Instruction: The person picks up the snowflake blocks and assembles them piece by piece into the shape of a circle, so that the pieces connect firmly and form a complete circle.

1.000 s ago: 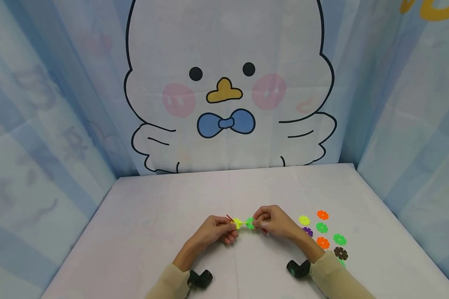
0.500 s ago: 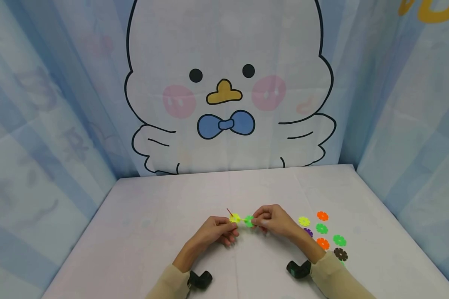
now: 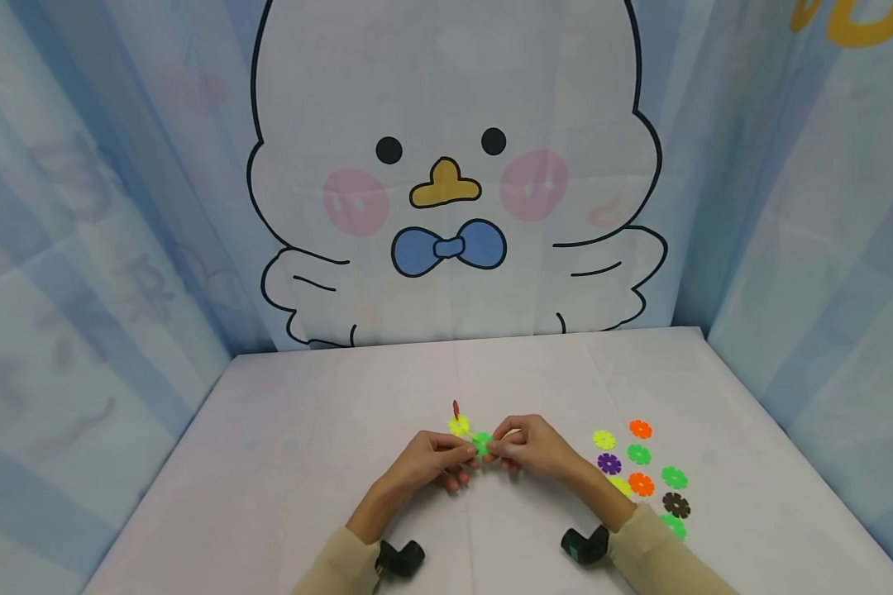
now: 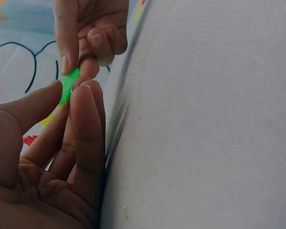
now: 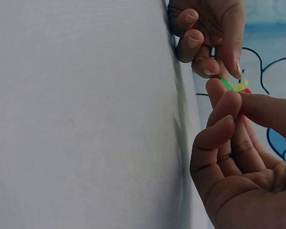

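Between my hands is a short chain of flower-shaped notched discs, slotted together. A green disc (image 3: pixel 481 444) is at its near end, a yellow disc (image 3: pixel 458 426) beyond it, and a red disc (image 3: pixel 456 409), almost edge-on, at the far tip. My left hand (image 3: pixel 430 457) pinches the green disc between thumb and fingers, as the left wrist view shows. From the other side my right hand (image 3: pixel 537 447) pinches the same green disc (image 4: pixel 69 87). The fingertips of both hands nearly meet and cover part of it. In the right wrist view, fingers hide most of the chain.
Several loose discs lie on the white table (image 3: pixel 305 463) to the right, among them an orange disc (image 3: pixel 641 429), a purple disc (image 3: pixel 608 464) and a brown disc (image 3: pixel 676 505). A printed cloth backdrop (image 3: pixel 446 297) stands behind the table.
My left hand has shifted its grip from the yellow disc to the green one. My right hand has come slightly left, and the chain's red end has swung away from me.
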Motion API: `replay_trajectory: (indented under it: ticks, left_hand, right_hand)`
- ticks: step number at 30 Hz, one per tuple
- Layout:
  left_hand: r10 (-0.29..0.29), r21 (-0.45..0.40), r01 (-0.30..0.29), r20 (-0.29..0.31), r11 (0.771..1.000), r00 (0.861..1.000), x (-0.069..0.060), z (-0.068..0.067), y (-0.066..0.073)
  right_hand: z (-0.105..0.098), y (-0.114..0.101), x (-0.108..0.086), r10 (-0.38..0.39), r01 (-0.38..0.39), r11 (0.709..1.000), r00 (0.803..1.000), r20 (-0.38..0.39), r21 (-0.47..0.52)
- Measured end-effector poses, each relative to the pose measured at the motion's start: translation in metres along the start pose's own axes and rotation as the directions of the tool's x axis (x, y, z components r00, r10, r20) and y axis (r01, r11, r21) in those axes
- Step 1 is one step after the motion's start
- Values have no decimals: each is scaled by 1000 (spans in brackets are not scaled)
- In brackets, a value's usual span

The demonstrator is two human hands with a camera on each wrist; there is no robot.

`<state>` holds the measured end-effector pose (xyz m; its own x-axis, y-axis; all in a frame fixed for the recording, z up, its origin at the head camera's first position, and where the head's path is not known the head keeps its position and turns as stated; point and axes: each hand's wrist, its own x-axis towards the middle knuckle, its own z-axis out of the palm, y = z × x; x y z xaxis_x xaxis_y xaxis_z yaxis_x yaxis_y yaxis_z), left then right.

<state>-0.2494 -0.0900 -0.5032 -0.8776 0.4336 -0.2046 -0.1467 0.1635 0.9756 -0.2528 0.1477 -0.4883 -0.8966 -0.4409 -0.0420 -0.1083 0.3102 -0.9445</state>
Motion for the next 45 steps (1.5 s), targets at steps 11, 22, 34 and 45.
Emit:
replay_trajectory:
  ticks: [11, 22, 34, 45]
  left_hand:
    - [13, -16, -13, -19, 1000, 1000, 0, 1, -1]
    - [1, -33, -2, -38, 999, 999, -1, 2, -1]
    - [-23, -42, 21, -49, 999, 999, -1, 1, 1]
    - [-19, -49, 17, -41, 999, 999, -2, 1, 0]
  right_hand:
    - [6, 5, 1, -11, 12, 999, 1000, 11, -33]
    - [2, 0, -1, -17, 20, 998, 999, 36, -65]
    - [-49, 2, -5, -2, -8, 958, 999, -36, -285]
    - [-113, 9, -30, 71, -100, 913, 994, -87, -396]
